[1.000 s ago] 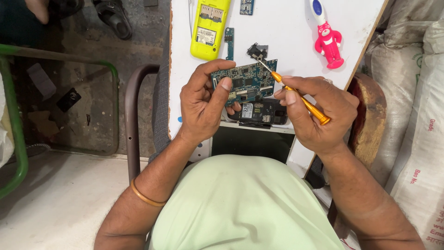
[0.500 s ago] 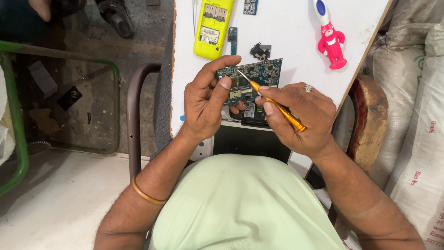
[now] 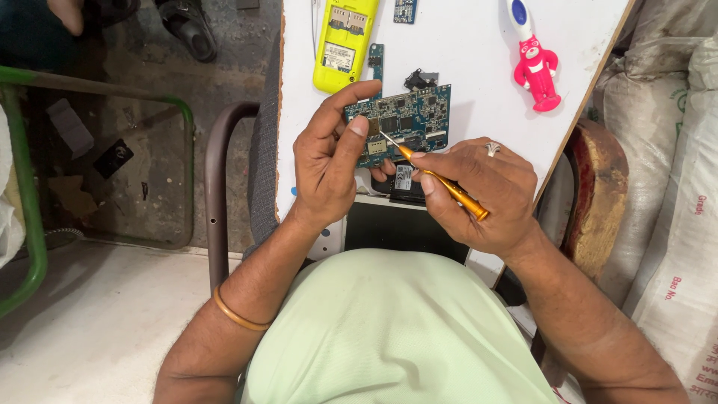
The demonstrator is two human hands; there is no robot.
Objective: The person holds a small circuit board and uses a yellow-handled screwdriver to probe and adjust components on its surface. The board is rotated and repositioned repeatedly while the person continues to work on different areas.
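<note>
The left hand holds a blue circuit board just above the white desk, its grip clamped on the board's near left edge with thumb and forefinger. The right hand has its grip clamped on an orange screwdriver, whose tip touches the board's lower left part. Beyond the board, a yellow phone shell lies on the desk. Right of the board lies a pink toy figure. Below the board sits a dark device.
</note>
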